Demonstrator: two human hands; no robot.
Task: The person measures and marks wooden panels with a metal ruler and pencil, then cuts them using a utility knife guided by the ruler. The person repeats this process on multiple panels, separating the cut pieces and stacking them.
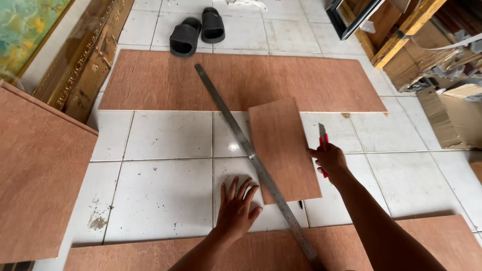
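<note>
A small rectangular plywood piece (283, 148) lies on the white tiled floor (165, 165). A long steel ruler (241, 145) runs diagonally along its left edge. My left hand (237, 205) rests flat on the tile beside the ruler, fingers spread, holding nothing. My right hand (330, 159) is at the piece's right edge, gripping a red utility knife (323, 136) with the blade pointing away from me.
A large plywood sheet (241, 80) lies beyond, another sheet (37, 175) at the left and one (442, 241) near me. Black slippers (197, 31) sit at the back. Gilded frames (83, 60) lean at left; wood scraps and cardboard (442, 110) at right.
</note>
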